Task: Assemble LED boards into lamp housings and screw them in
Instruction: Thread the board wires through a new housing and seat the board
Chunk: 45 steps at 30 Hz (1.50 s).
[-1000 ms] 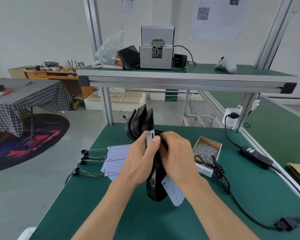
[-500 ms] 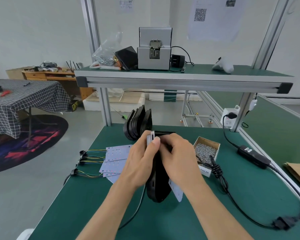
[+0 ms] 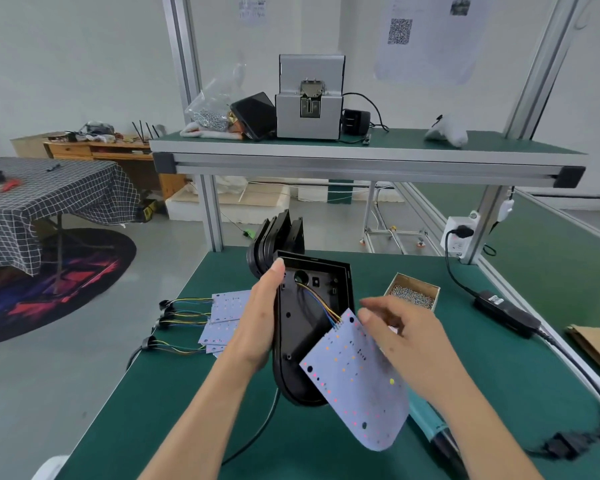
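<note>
The left hand [image 3: 262, 320] grips the black lamp housing [image 3: 309, 327] by its left edge, open side up, above the bench [image 3: 499, 358]; the right hand [image 3: 400, 332] hovers with relaxed fingers, holding nothing that I can see, beside the LED board [image 3: 357, 379], which hangs by its wires [image 3: 321, 304] over the housing's lower rim; best to keep the housing steady, tuck the wires flat, then lower the board squarely so its holes meet the posts.

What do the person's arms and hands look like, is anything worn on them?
Both forearms are bare, with no sleeves in view. The left hand and right hand wear no gloves, and no rings, watch or wristband show.
</note>
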Available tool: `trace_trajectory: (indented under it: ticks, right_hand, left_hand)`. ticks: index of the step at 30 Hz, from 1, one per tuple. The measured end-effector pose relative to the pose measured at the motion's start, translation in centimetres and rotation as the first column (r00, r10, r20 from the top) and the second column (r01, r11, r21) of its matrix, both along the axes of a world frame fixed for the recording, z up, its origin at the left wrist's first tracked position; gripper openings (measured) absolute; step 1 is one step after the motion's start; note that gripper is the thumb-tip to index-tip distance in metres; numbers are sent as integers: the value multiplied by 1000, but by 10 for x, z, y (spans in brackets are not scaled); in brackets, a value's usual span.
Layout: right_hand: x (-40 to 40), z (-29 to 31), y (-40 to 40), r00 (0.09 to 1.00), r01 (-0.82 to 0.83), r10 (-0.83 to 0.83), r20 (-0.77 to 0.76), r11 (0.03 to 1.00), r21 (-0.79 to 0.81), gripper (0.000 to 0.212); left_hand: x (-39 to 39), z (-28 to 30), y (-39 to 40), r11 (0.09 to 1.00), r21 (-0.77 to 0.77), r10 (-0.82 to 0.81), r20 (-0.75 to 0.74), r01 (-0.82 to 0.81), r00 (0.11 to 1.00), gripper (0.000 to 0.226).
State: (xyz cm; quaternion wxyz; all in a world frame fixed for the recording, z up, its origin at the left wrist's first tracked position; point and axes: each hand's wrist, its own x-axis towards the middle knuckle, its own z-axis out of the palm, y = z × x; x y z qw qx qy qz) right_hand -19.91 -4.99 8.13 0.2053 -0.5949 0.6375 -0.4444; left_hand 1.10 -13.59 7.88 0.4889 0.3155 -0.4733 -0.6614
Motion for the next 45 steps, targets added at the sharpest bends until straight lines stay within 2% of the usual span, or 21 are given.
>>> trace_trajectory:
  ticks: [4,7,10,13,17,21,27,34,38,39,41,42,45]
  right_hand:
    - [2,0,-2,996,-85,87,-17,994,69,10]
    - [-2,6,0,975,-196,177,134,970,145,4]
    - [-9,13,4,954,-294,268,135,925,241,17]
    - [-7,18,6,912,-366,299,280,902,231,25]
    - [-2,18,2,862,-292,211,462,950,112,22]
    - [11,16,-5,867,-155,115,485,987,42,20]
    - [29,12,-10,924,18,1,383,999,-46,19]
    - [33,8,-4,957,33,-29,290,999,-10,19]
    - [32,6,0,988,135,-143,-61,983,-126,2]
    - [32,4,0,983,143,-157,-93,979,-144,11]
    - [28,-2,-3,994,105,-107,-4,987,-123,25]
    - [27,-5,-5,993,74,-64,104,992,-98,31]
    - [32,-10,-7,886,-69,66,459,998,-10,52]
  left_hand:
    - [-1,1,0,1000,29,-7,0,7,1000,101]
    - [3,3,1,996,93,-9,-18,11,1000,99]
    - [6,1,1,995,105,0,-1,0,1000,93]
    - [7,1,4,993,109,-46,12,45,999,85]
    - [6,-2,13,984,109,-137,-52,142,989,70]
    - [-4,-9,20,977,163,-120,-88,134,989,72]
    - [-9,-17,22,982,149,-92,-135,112,987,69]
    - [-10,-17,15,984,157,-58,-151,81,987,63]
    - [-11,-22,15,983,174,-29,-174,59,984,63]
    - [-11,-23,15,983,176,-17,-179,49,984,64]
    - [-11,-23,16,985,167,-11,-183,42,983,64]
    - [-10,-23,17,986,163,-9,-181,39,984,64]
    - [-9,-21,17,987,155,-9,-180,38,984,61]
